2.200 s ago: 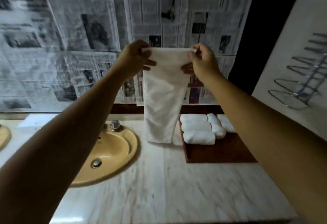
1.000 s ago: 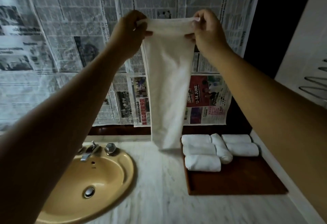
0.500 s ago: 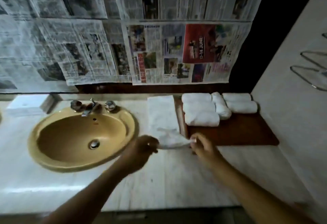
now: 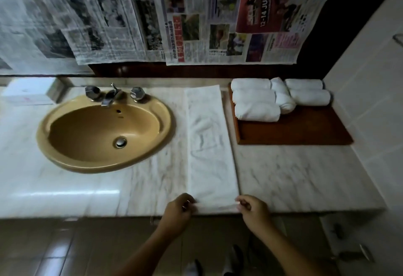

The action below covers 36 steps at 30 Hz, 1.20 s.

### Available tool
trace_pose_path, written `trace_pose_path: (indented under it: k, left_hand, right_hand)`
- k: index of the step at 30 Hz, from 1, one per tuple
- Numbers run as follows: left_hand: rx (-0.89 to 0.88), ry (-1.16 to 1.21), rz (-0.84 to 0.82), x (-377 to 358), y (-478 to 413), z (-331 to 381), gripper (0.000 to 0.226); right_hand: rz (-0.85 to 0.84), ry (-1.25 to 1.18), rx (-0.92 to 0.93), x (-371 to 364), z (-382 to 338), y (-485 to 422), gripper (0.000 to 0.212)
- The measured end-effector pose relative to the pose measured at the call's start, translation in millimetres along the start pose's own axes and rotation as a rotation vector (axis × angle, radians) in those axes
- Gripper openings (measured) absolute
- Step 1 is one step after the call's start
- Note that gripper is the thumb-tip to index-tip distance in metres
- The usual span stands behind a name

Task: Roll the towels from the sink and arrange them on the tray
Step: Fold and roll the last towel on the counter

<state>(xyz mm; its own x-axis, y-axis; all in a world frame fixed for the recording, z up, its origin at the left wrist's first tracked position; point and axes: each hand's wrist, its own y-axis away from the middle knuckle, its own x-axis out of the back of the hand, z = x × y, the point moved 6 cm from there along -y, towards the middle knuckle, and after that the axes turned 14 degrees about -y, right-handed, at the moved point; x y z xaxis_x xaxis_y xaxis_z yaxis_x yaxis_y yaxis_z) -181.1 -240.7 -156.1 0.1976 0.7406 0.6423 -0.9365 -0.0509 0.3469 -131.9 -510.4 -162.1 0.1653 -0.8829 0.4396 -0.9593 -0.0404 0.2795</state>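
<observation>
The towel [image 4: 209, 145], seen two seconds ago held up in the air and hanging from both hands, is now spread flat on the counter [image 4: 294, 177] and stretched straight away from the hands. The left hand [image 4: 177, 212] and the right hand [image 4: 254, 210], raised high before, are now brought down to the counter's front edge, where the towel's near corners are pinched. The near end, seen lifted and bunched half a second ago, is now drawn out flat to that edge.

White towel [image 4: 208, 145] flat on counter; rolled towels [image 4: 257, 101] on tray [image 4: 305, 132].
</observation>
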Motion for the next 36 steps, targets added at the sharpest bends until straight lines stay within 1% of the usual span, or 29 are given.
trace_pose_path:
  k: [2,4,7,10,12,13,14,16,17,19,22,26,29,31,33,36]
  left_hand:
    - [0.017,-0.009,0.050,0,-3,-4,0.015]
    - [0.024,-0.062,0.089,-3,-7,-9,0.020]
    - [-0.002,-0.102,0.103,-6,-10,-13,0.014]
    - [-0.136,-0.185,0.161,-7,-7,-11,0.011]
    - [-0.240,-0.260,0.220,-5,0,-8,0.008]
    - [-0.286,-0.313,0.257,-3,5,-7,0.006]
    - [-0.333,-0.368,0.287,-1,10,-7,0.008]
    - [-0.426,-0.484,0.276,-2,15,-8,0.021]
    - [-0.463,-0.543,0.256,-4,16,-9,0.028]
    - [-0.496,-0.620,0.233,-6,16,-7,0.034]
    - [-0.461,-0.609,0.226,-7,12,-3,0.034]
    - [-0.349,-0.400,0.196,-6,10,-7,0.028]
    - [-0.236,-0.234,0.152,-3,3,-14,0.021]
    - [-0.146,-0.180,0.134,-2,-3,-17,0.015]
    - [-0.087,-0.182,0.121,-1,-7,-16,0.018]
    - [-0.027,-0.204,0.105,-2,-9,-11,0.018]
  right_hand:
    - [0.029,-0.002,0.021,-1,-2,-2,0.035]
    - [0.019,0.017,0.019,-5,0,-3,0.032]
    - [0.018,0.024,0.025,-5,3,-3,0.028]
    - [0.029,0.063,0.104,-1,0,-1,0.035]
    - [0.030,0.077,0.170,5,-2,3,0.032]
    - [0.005,0.092,0.198,6,-3,5,0.029]
    - [-0.038,0.113,0.212,4,-3,8,0.032]
    - [-0.130,0.160,0.188,-1,0,11,0.044]
    - [-0.144,0.166,0.176,-2,-1,11,0.046]
    - [-0.106,0.162,0.194,-1,0,8,0.044]
    - [-0.078,0.151,0.200,1,-1,3,0.037]
    - [-0.130,0.066,0.068,7,-4,-3,0.030]
    - [-0.168,0.010,-0.022,7,-5,-3,0.014]
    - [-0.176,0.017,-0.054,7,-4,-3,0.004]
    - [-0.160,0.033,-0.082,6,-2,-5,0.007]
    - [-0.093,0.058,-0.103,5,-4,-5,0.010]
